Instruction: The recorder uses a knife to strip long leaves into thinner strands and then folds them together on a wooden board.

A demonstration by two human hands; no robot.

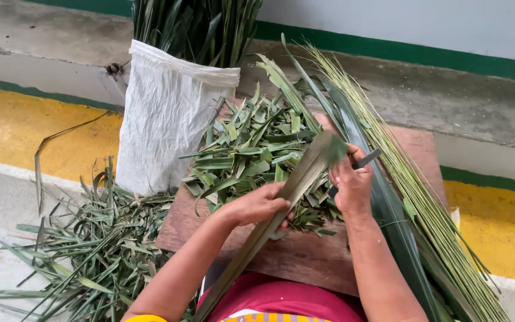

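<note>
Here, closest to me, my left hand (pixel 261 206) is closed around a long palm leaf (pixel 281 203), pinning it where it slants up across the wooden board (pixel 305 256) from my lap. My right hand (pixel 351 185) is curled tight on the dark handle of a small knife (pixel 362 162), and the blade seems to sit at the leaf's upper end, just beside my left fingers, though the edge itself is hidden by leaf and hand. That closeness is what I judge risky: if the blade jumps off the tough midrib, it could run toward the holding hand. The leaf could also twist in my grip and tear unevenly.

Past the hands, a heap of cut green leaf scraps (pixel 251 149) covers the board's far half, loose enough to slide off. To the right lie thin pale midrib sticks (pixel 412 191). Left, more trimmings (pixel 90 250) litter the floor. Farthest, a white sack (pixel 165 116) stands upright, stuffed with leaves.
</note>
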